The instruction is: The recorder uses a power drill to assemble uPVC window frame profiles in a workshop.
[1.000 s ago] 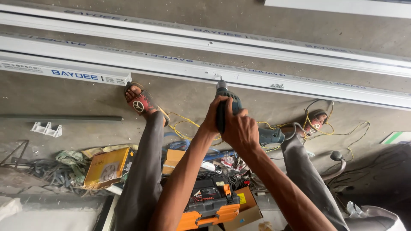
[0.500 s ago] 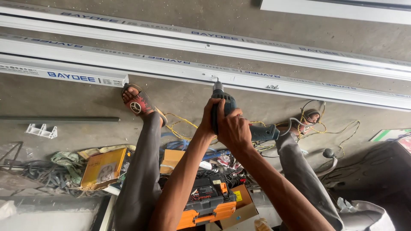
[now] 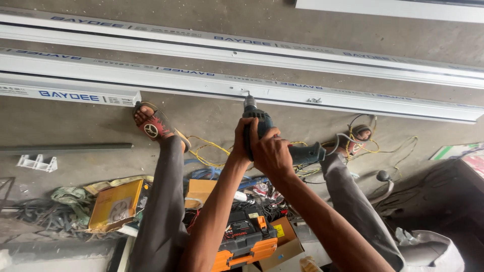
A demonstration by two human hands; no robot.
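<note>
So we've got both hands wrapped around a dark green power drill, held nose-first against the long white profile that lies across the concrete floor. Our left hand grips the drill body from the left side, fingers clamped round it, and our right hand sits over the back of the tool, fingers closed tight on it too. The bit end touches the white profile right near its lower edge. The drill's rear end with its cable sticks out to the right, just beside our right leg.

A second white profile runs parallel just above the first one, and a shorter white piece lies below it on the left, its end touching our left foot in a red sandal. Our other sandalled foot is over on the right, sitting in a tangle of yellow wire.

Down by our knees there's an orange and grey tool case, a yellow cardboard box to its left, and a small white plastic bracket further left on the floor.
</note>
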